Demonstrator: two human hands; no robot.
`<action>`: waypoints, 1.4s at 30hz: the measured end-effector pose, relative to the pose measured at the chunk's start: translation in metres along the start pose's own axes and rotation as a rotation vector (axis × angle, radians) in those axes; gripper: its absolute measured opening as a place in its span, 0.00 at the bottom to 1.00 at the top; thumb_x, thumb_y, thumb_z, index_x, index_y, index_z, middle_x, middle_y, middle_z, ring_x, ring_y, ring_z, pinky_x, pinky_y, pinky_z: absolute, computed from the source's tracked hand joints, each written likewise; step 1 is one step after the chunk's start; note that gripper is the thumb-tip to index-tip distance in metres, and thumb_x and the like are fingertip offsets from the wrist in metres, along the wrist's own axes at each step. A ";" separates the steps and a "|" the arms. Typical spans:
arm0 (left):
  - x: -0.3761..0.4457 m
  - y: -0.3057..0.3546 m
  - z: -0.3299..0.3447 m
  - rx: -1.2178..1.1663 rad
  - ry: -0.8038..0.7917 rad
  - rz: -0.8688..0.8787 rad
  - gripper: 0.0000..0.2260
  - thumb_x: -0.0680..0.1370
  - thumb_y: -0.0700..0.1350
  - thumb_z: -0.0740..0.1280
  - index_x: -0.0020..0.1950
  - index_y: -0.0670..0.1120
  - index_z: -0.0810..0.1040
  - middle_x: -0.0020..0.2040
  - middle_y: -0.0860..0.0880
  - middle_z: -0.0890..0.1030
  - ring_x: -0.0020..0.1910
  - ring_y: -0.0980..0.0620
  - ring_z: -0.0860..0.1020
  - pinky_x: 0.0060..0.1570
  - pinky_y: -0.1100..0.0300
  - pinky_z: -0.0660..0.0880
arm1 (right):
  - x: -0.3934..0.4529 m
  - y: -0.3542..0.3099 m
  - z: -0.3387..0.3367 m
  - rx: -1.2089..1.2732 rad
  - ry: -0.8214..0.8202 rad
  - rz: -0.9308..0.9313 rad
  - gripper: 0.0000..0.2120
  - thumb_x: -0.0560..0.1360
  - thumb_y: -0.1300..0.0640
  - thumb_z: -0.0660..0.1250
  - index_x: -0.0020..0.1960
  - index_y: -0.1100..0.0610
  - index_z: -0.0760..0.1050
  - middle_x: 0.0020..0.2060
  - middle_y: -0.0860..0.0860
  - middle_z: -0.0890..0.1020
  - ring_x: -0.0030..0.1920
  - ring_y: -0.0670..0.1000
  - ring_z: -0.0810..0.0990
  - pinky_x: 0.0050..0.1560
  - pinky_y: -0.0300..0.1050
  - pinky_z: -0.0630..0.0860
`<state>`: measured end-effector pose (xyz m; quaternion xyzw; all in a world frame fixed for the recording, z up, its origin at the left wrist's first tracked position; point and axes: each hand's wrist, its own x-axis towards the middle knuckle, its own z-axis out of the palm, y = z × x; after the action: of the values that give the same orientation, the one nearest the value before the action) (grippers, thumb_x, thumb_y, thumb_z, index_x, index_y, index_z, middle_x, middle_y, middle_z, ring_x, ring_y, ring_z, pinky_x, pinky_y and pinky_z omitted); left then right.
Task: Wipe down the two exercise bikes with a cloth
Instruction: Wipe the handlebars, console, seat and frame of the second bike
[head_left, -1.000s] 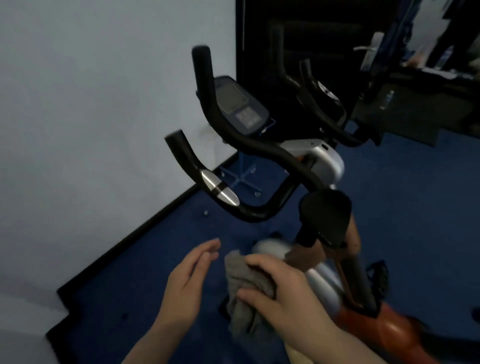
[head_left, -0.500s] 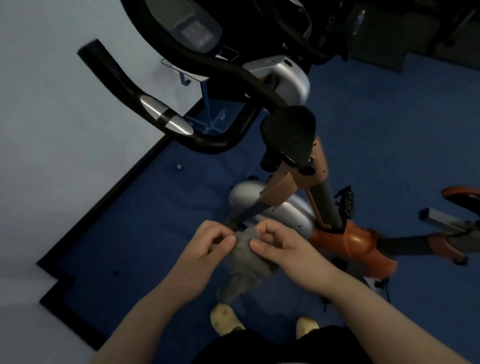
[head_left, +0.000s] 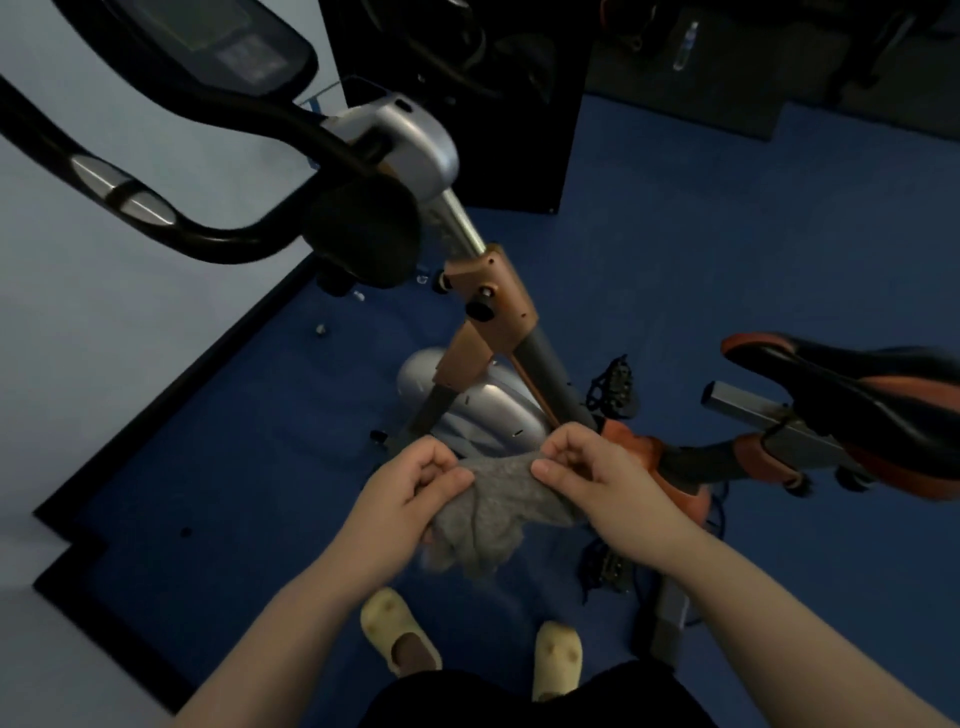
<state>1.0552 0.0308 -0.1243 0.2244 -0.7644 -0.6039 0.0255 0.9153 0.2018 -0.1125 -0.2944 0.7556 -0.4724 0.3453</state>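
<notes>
Both hands pinch the grey cloth (head_left: 488, 512) by its top edge, left hand (head_left: 410, 486) and right hand (head_left: 597, 467) close together, held near, above the exercise bike (head_left: 493, 291). The bunched, hanging cloth could slip or snag the pedal (head_left: 615, 387). The console (head_left: 228, 36), far left, shows no legible writing.

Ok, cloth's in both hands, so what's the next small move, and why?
Probably bunch the cloth into the right hand and bring it to the silver cover just beyond; the left hand also pinches it, and it touches no bike part.
</notes>
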 end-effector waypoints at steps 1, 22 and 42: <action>-0.001 0.001 0.012 -0.017 0.007 -0.013 0.07 0.80 0.44 0.65 0.44 0.41 0.74 0.30 0.53 0.77 0.29 0.59 0.74 0.29 0.66 0.70 | -0.006 0.004 -0.006 0.023 0.001 0.004 0.05 0.79 0.55 0.66 0.47 0.56 0.75 0.34 0.48 0.79 0.36 0.43 0.76 0.38 0.37 0.73; -0.063 -0.014 0.109 -0.432 -0.142 -0.400 0.32 0.66 0.58 0.77 0.68 0.52 0.74 0.59 0.50 0.82 0.59 0.51 0.81 0.62 0.48 0.75 | -0.118 0.038 0.004 0.439 -0.221 0.206 0.20 0.78 0.72 0.59 0.66 0.57 0.72 0.60 0.51 0.82 0.59 0.49 0.81 0.57 0.40 0.77; -0.076 0.013 0.212 -0.830 -0.162 -0.720 0.17 0.75 0.46 0.68 0.62 0.41 0.80 0.57 0.40 0.83 0.54 0.44 0.83 0.42 0.56 0.82 | -0.237 0.119 -0.075 0.597 0.084 0.294 0.32 0.72 0.51 0.72 0.73 0.45 0.63 0.57 0.52 0.83 0.58 0.52 0.82 0.54 0.40 0.78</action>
<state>1.0535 0.2550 -0.1519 0.3955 -0.3370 -0.8402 -0.1554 0.9808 0.4677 -0.1405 -0.0485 0.6317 -0.6298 0.4493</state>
